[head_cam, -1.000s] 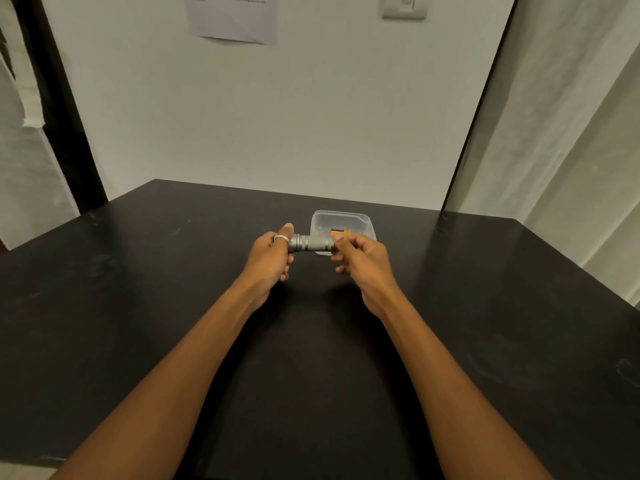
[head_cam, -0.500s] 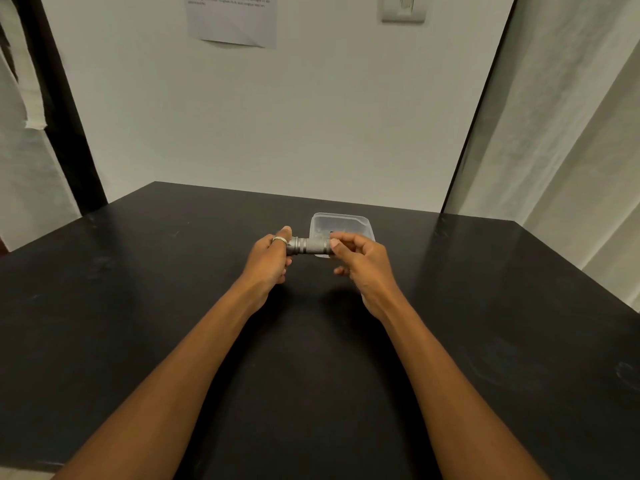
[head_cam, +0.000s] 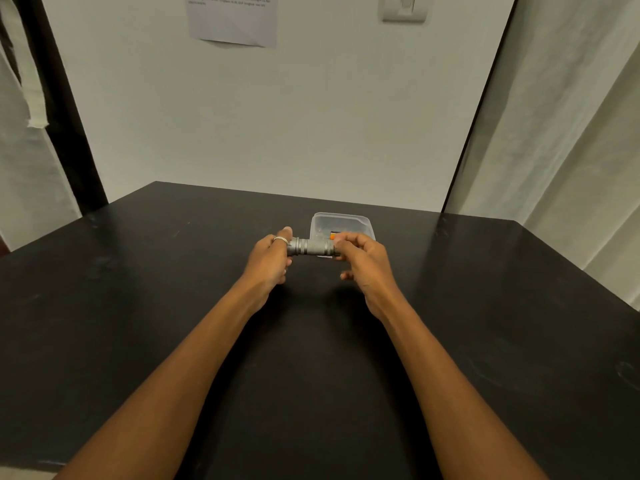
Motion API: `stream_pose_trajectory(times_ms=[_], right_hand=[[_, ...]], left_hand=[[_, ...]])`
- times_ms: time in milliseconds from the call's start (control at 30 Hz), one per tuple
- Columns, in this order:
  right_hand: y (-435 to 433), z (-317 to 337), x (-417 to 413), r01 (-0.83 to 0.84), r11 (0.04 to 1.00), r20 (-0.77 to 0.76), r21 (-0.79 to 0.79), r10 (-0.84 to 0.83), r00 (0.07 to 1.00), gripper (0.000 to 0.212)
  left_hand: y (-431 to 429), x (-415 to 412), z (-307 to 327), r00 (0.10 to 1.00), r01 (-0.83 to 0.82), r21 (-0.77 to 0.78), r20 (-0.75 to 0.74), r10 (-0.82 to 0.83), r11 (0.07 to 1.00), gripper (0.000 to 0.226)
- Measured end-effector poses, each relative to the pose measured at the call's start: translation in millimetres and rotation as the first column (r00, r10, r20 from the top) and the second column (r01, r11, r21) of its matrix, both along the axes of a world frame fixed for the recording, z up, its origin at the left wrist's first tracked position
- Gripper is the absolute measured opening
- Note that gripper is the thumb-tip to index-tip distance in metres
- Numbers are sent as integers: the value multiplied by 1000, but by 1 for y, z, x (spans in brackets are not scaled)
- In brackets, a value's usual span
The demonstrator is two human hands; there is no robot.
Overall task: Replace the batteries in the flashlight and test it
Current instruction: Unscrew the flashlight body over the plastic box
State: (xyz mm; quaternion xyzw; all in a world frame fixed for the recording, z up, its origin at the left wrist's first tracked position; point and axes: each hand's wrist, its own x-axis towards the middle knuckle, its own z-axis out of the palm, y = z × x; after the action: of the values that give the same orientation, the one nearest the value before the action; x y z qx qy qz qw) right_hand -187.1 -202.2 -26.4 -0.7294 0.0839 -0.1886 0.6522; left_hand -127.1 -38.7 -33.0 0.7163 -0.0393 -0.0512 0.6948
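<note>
A short grey metal flashlight (head_cam: 310, 247) is held level above the black table (head_cam: 138, 306), between both hands. My left hand (head_cam: 268, 259), with a ring on one finger, is closed around its left end. My right hand (head_cam: 360, 259) pinches its right end with thumb and fingertips. Just behind the flashlight stands a small clear plastic container (head_cam: 341, 221). Inside it an orange-and-black battery (head_cam: 335, 233) shows partly above my right fingers.
The table's far edge meets a white wall. A paper sheet (head_cam: 233, 20) and a light switch (head_cam: 404, 8) hang on it. Curtains (head_cam: 571, 150) hang at the right, and a dark door frame (head_cam: 59, 109) stands at the left.
My right fingers have shifted their grip on the flashlight's right end, and the orange battery behind them shows again. Both hands stay in nearly the same place.
</note>
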Motion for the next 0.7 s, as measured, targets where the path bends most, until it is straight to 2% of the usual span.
stream_pose_trajectory(times_ms=[133, 300, 433, 600, 700], right_hand=[[-1, -2, 0, 54, 996, -87, -74, -61, 994, 39], [-3, 0, 0, -12, 1000, 2, 26, 12, 1000, 13], [-2, 1, -1, -38, 997, 23, 64, 36, 999, 16], [0, -3, 1, 55, 997, -47, -57, -57, 997, 31], [-1, -3, 1, 13, 1000, 9, -27, -13, 1000, 17]], left_hand=[[-1, 0, 0, 1000, -5, 8, -3, 5, 1000, 37], [-2, 0, 2, 1000, -15, 1, -10, 15, 1000, 34], [-1, -1, 2, 1000, -14, -10, -19, 14, 1000, 33], [-2, -2, 2, 1000, -17, -18, -11, 17, 1000, 32], [-1, -1, 2, 1000, -19, -10, -9, 19, 1000, 35]])
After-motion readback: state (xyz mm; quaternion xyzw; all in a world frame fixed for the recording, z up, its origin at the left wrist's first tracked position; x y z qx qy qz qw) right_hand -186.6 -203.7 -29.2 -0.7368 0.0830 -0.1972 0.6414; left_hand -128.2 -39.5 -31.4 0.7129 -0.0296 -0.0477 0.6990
